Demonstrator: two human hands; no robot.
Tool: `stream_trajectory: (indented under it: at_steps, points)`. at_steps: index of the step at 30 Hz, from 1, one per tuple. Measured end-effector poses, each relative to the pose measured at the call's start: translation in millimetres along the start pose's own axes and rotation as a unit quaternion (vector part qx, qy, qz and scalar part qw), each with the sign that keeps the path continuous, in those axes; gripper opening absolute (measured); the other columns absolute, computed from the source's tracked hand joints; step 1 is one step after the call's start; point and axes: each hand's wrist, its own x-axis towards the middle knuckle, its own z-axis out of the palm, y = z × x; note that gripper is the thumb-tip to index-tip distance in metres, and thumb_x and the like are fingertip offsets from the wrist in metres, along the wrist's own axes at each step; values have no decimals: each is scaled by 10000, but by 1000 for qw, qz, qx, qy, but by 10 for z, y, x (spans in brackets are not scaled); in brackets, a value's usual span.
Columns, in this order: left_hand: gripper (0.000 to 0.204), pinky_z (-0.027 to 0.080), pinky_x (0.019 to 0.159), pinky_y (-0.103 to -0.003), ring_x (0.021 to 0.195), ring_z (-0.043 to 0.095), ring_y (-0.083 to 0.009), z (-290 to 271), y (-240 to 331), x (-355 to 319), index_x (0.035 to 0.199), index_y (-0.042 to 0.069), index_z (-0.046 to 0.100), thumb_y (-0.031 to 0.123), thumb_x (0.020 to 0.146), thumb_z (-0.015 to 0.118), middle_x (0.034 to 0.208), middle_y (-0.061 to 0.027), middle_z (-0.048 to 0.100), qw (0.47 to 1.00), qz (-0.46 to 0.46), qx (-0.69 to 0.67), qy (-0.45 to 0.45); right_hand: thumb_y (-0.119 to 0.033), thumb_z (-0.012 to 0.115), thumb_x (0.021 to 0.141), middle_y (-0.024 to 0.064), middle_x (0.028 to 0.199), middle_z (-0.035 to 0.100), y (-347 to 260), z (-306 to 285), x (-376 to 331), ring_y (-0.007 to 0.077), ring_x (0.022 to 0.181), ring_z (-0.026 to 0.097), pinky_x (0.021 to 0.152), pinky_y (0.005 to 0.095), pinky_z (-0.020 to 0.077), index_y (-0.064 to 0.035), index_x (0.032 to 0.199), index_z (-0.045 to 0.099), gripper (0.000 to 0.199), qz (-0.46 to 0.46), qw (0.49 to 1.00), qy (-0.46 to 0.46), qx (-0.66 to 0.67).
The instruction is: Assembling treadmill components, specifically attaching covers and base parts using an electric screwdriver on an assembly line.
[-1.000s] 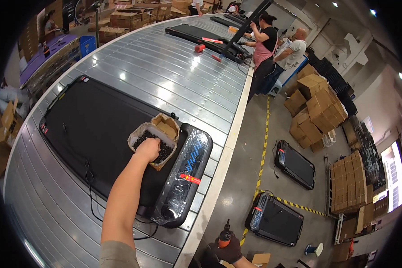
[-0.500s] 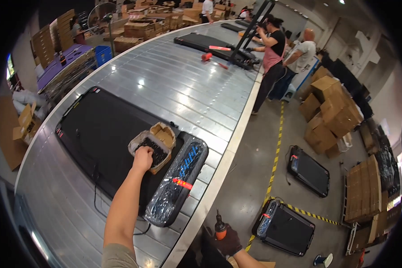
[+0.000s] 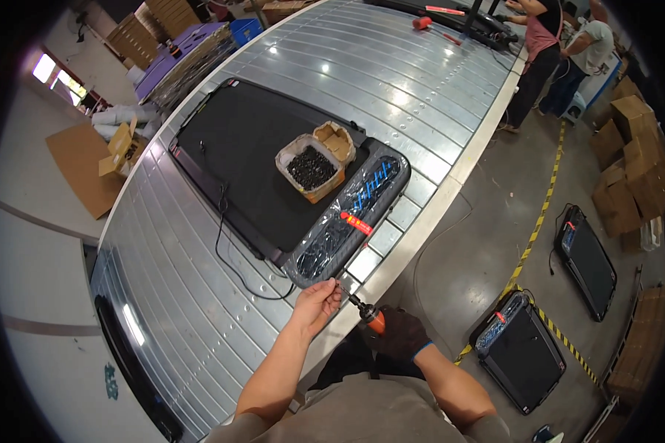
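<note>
Right fingers (image 3: 399, 332) clamp a driver (image 3: 374, 320), left fingers (image 3: 331, 291) pinch together — a carton (image 3: 323, 193) stands on the treadmill (image 3: 238, 162).

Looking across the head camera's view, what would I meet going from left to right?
Flat cardboard sheet → bare left hand → orange-and-black power driver → gloved right hand → flat black machine at lower right → piled cardboard boxes.

Grey-brown short-sleeved shirt (image 3: 376, 413); 1 dark glove (image 3: 402, 334), blue-edged cuff (image 3: 423, 348).
</note>
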Motion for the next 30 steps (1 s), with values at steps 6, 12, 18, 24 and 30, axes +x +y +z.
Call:
stream_trajectory:
  at_steps: [6,12,18,24,30]
  points:
    - [176,541,684,-266,774,650,-137,5,-160,-378,1027,12,670,185,996,679,915,-67,714,995,43,0,93,-541,716,788,243,1016,711,-130,-41,-143,423,954,698,847,507,546,-43,1187,559,657,-31,997,-59,-29]
    - [182,523,667,-265,756,646,-146,16,-300,-478,1013,-4,682,177,996,677,907,-85,712,985,127,27,111,-507,714,782,240,986,711,-140,20,-179,421,941,699,845,503,546,-48,1187,557,632,-38,997,-65,-30]
    - [210,516,677,-268,762,642,-147,-113,-306,-540,1082,-43,698,148,1010,649,946,-113,721,977,168,93,95,-463,722,765,231,1003,707,-200,20,-232,420,969,688,869,494,544,-59,1161,585,582,-37,997,-74,5]
    - [256,513,764,-285,856,643,-147,-176,-158,-783,1150,-57,686,158,1032,612,1017,-118,716,959,190,211,24,-441,735,735,220,1069,696,-106,261,-229,419,1033,669,911,472,533,-75,1115,633,537,-88,990,-87,72]
    - [259,512,811,-312,913,641,-144,-212,70,-778,1151,-3,693,215,1024,637,1030,-73,707,970,133,171,112,-444,743,727,237,1074,698,-374,498,-100,417,1042,674,914,483,537,-37,1178,591,626,-80,990,-75,91]
